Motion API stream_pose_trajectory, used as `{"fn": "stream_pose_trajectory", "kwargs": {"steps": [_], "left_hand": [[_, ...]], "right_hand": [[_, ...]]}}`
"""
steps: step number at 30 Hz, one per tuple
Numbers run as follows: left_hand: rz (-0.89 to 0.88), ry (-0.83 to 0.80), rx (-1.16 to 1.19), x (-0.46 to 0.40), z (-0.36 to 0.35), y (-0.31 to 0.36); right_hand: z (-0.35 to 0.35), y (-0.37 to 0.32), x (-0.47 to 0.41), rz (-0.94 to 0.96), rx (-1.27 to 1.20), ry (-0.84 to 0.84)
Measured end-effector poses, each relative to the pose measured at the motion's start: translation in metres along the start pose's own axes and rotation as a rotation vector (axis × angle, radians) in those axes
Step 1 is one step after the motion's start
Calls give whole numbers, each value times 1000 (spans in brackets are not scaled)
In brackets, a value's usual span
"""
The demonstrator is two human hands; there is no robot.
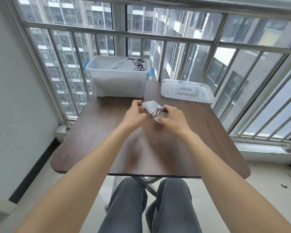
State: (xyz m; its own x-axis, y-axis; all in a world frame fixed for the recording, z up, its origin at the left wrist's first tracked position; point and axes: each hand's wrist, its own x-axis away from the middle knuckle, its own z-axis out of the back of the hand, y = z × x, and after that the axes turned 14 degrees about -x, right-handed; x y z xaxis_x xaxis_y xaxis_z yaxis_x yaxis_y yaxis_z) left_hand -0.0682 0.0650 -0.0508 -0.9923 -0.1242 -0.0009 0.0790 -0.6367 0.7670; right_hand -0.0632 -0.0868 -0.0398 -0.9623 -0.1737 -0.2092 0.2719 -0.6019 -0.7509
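Observation:
A small white pouch (150, 106) with a dark drawstring (156, 112) is held between both hands above the middle of the dark wooden table (107, 157). My left hand (134, 114) pinches the pouch's left end. On the other side, my right hand (172, 116) pinches the drawstring's dark cords. The pouch's lower edge is hidden behind my right hand.
A translucent plastic bin (118, 81) with blue latches stands at the table's far left and holds more white pouches with dark cords (139, 63). Its lid (186, 90) lies flat at the far right. A metal railing (141, 36) runs behind the table.

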Motion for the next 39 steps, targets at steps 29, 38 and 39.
{"fn": "stream_pose_trajectory", "kwargs": {"steps": [29, 38, 39], "left_hand": [[-321, 567, -622, -135, 195, 64], [14, 5, -855, -207, 163, -1], [61, -45, -856, -208, 161, -1]], "right_hand": [[25, -106, -186, 187, -176, 157], [-38, -72, -277, 77, 162, -72], [-40, -69, -282, 110, 328, -71]]}}
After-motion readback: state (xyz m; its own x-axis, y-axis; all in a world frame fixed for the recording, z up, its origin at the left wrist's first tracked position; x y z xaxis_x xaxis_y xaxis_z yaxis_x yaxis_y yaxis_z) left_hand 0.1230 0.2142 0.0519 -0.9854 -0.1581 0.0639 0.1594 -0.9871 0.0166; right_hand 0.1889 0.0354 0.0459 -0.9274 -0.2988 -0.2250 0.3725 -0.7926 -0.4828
